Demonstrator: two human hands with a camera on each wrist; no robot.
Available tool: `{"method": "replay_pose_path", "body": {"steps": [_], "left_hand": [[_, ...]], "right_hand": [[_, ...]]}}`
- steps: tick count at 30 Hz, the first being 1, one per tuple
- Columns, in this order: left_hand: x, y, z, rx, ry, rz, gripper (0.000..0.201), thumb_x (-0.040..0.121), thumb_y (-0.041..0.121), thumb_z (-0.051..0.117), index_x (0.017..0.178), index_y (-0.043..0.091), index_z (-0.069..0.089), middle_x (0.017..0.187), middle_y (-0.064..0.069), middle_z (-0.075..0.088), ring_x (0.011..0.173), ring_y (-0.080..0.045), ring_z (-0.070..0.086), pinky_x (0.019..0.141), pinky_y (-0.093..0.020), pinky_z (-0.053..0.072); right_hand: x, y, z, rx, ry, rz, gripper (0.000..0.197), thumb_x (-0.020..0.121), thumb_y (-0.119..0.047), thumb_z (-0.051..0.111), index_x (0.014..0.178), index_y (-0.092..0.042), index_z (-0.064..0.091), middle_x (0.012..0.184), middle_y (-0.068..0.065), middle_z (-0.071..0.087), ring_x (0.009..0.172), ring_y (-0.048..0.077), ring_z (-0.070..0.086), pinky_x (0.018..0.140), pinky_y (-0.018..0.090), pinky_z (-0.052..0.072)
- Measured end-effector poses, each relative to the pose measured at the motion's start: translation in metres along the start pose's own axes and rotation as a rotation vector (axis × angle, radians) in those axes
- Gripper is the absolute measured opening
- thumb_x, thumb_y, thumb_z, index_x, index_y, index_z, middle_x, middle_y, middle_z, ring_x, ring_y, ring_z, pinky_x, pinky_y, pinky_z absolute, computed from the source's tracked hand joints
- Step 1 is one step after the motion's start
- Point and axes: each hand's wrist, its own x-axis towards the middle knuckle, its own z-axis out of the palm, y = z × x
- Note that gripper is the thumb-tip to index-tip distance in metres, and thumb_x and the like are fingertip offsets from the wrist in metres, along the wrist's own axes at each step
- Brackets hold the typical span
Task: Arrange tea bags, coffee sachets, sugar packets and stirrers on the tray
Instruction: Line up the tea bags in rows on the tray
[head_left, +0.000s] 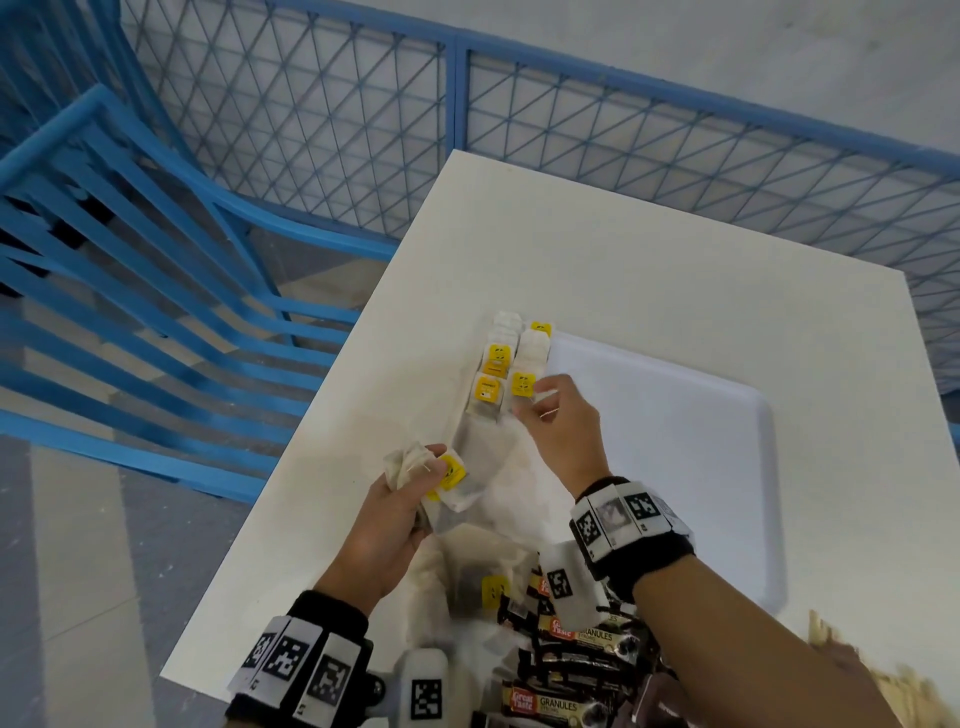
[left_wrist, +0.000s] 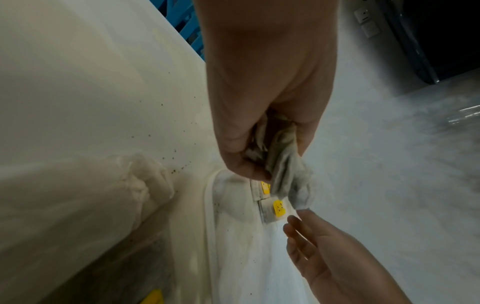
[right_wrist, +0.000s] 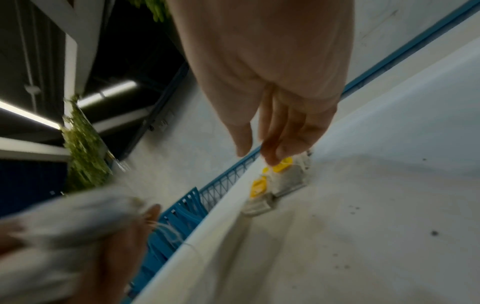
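Note:
A white tray (head_left: 675, 441) lies on the white table. Tea bags with yellow tags (head_left: 496, 364) lie in two rows along its left side. My left hand (head_left: 415, 499) hovers near the tray's front left and grips a bunch of tea bags (head_left: 452, 480); the left wrist view shows them crumpled (left_wrist: 285, 164) in my fist (left_wrist: 249, 148). My right hand (head_left: 535, 402) reaches over the nearer end of the right row. Its fingers are nearly straight, and a fingertip (right_wrist: 271, 160) touches the nearest bag's yellow tag (right_wrist: 284, 165).
Dark coffee sachets (head_left: 576, 649) and a few loose tea bags (head_left: 488, 587) are piled at the table's near edge. Wooden stirrers (head_left: 831, 639) lie at the lower right. A blue chair (head_left: 130, 260) stands left of the table, with a blue mesh fence (head_left: 623, 130) behind.

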Motion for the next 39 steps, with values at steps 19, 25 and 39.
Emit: {"method": "replay_pose_path", "body": {"steps": [19, 25, 39], "left_hand": [[-0.005, -0.005, -0.004, 0.142, -0.126, -0.039, 0.030, 0.084, 0.019, 0.062, 0.112, 0.009, 0.061, 0.094, -0.010, 0.070, 0.084, -0.020, 0.068, 0.069, -0.030, 0.054], [-0.001, -0.007, -0.006, 0.170, -0.074, -0.011, 0.047, 0.066, 0.008, 0.071, 0.111, 0.007, 0.060, 0.099, -0.017, 0.068, 0.086, -0.026, 0.067, 0.067, -0.033, 0.055], [0.005, 0.010, -0.012, 0.010, 0.064, -0.026, 0.012, 0.089, 0.009, 0.056, 0.098, 0.016, 0.062, 0.090, -0.007, 0.065, 0.082, -0.017, 0.063, 0.066, -0.028, 0.054]], "right_hand": [[-0.054, -0.004, -0.009, 0.231, -0.613, 0.198, 0.008, 0.087, -0.006, 0.061, 0.092, -0.007, 0.056, 0.084, 0.008, 0.063, 0.071, 0.017, 0.059, 0.062, 0.022, 0.050], [-0.057, -0.002, -0.006, 0.126, -0.752, 0.147, 0.027, 0.083, 0.003, 0.058, 0.104, -0.014, 0.059, 0.095, 0.001, 0.061, 0.088, 0.013, 0.057, 0.082, 0.025, 0.047], [-0.029, 0.005, 0.001, 0.436, -0.379, 0.323, 0.018, 0.081, 0.003, 0.065, 0.099, 0.002, 0.062, 0.084, 0.011, 0.064, 0.072, 0.016, 0.060, 0.066, 0.015, 0.055]]}}
